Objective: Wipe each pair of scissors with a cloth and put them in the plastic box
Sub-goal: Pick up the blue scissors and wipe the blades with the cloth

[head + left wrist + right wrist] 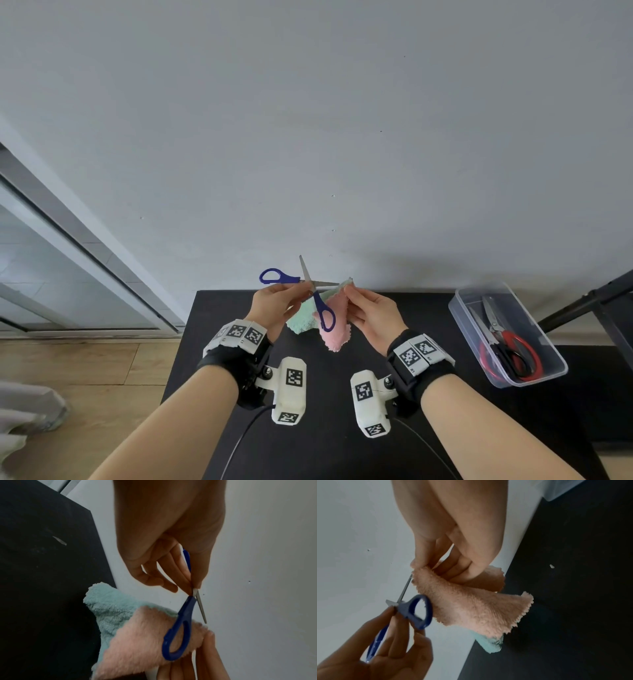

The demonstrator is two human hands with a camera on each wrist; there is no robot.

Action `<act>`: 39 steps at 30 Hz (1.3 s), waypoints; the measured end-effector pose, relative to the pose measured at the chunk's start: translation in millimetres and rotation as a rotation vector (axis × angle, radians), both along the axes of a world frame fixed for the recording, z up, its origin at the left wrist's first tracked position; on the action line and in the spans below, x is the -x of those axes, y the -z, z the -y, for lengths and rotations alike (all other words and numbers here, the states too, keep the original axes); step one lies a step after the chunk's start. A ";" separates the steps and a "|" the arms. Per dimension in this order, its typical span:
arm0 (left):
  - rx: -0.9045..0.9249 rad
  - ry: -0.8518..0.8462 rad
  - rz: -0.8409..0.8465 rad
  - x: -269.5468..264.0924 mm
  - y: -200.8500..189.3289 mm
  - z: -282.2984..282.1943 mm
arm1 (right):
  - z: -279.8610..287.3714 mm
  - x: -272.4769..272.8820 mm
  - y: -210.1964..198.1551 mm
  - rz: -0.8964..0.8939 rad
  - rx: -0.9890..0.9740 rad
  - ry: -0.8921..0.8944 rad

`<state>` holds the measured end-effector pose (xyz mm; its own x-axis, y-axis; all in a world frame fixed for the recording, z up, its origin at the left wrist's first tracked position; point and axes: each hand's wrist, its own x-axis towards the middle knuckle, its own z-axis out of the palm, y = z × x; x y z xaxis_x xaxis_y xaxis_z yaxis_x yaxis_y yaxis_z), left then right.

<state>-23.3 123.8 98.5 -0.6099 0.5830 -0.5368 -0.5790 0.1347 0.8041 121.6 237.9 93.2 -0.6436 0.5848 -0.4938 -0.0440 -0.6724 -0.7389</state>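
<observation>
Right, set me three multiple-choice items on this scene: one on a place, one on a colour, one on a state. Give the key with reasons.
1. Where is the plastic box?
A. on the table's right side
B. on the floor at the left
C. under the cloth

2. What colour are the handles of the scissors being wiped?
A. red
B. blue
C. green

3. How do those scissors' blades stand?
A. closed together
B. spread apart
C. wrapped fully in cloth

Key:
1 A, the box sits on the black table to the right of the hands, with red-handled scissors inside.
2 B, the left hand pinches the pair near its pivot and both loops are blue.
3 B, one blade points up bare while the right hand pinches the pink and green cloth over the other.
</observation>
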 end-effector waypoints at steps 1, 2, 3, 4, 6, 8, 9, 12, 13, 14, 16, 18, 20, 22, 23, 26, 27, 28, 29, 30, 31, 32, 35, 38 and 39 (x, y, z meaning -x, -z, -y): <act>-0.002 0.001 0.003 -1.7 1.3 -0.8 | 1.4 0.7 -0.2 -0.019 0.024 0.005; -0.003 0.002 0.007 -3.3 2.9 -1.7 | 3.0 1.7 -0.8 -0.031 0.045 0.012; -0.010 0.001 0.013 -4.9 4.0 -2.1 | 4.5 2.5 -1.8 -0.037 0.063 0.018; -0.016 0.000 0.019 -6.5 5.2 -2.5 | 6.2 3.2 -2.6 -0.038 0.073 0.019; -0.035 -0.005 0.030 -9.9 7.1 -3.2 | 9.1 4.7 -3.0 -0.036 0.079 0.009; -0.050 0.002 0.030 -13.8 8.4 -3.2 | 11.0 6.0 -3.1 -0.029 0.072 -0.002; -0.051 0.009 0.029 -15.4 9.1 -3.1 | 11.9 6.8 -3.0 -0.028 0.069 -0.004; -0.054 0.035 0.024 -18.1 10.6 -2.6 | 14.7 9.2 -2.6 -0.026 0.050 -0.015; -0.057 0.041 0.023 -18.3 11.5 -2.4 | 15.5 10.0 -2.8 -0.015 0.040 -0.018; -0.055 0.043 0.020 -18.5 12.0 -2.2 | 16.0 10.7 -2.5 -0.002 0.027 -0.020; -0.046 0.041 0.010 -18.2 13.4 -1.9 | 16.8 12.4 -3.0 0.018 0.003 -0.019; -0.038 0.036 -0.010 -18.4 13.7 -1.8 | 16.6 14.2 -2.7 0.040 -0.028 -0.014; -0.035 0.024 -0.025 -18.0 15.2 -2.0 | 16.7 16.3 -2.8 0.061 -0.052 -0.013; -0.024 0.011 -0.032 -17.4 16.7 -2.4 | 17.8 18.3 -3.2 0.071 -0.067 -0.012; -0.016 0.008 -0.037 -17.2 17.1 -2.3 | 18.5 18.9 -3.6 0.070 -0.070 -0.010; -0.003 0.009 -0.043 -17.1 18.5 -1.7 | 20.6 19.7 -6.1 0.055 -0.083 -0.006; -0.002 0.008 -0.042 -17.1 19.0 -1.1 | 21.0 19.7 -6.6 0.051 -0.084 -0.013; -0.003 0.006 -0.038 -17.1 19.6 -0.8 | 20.9 19.8 -5.6 0.052 -0.088 -0.029; -0.005 0.005 -0.032 -16.8 20.1 -0.6 | 20.7 19.9 -5.1 0.057 -0.101 -0.048; -0.008 0.002 -0.028 -16.4 20.3 -0.5 | 20.5 19.6 -4.6 0.070 -0.128 -0.070; -0.010 -0.001 -0.026 -16.2 18.9 -0.2 | 20.2 19.4 -4.2 0.085 -0.153 -0.088; -0.010 -0.007 -0.024 -15.9 17.0 -0.2 | 20.0 19.0 -4.3 0.102 -0.167 -0.091; -0.043 -0.035 -0.016 -15.4 12.4 1.1 | 16.8 16.3 -6.0 0.114 -0.112 -0.020; -0.058 -0.039 -0.027 -16.2 12.8 1.8 | 14.9 14.4 -8.0 0.084 -0.024 0.029; -0.051 -0.040 -0.032 -16.4 13.4 1.9 | 14.9 13.9 -9.0 0.065 -0.001 0.033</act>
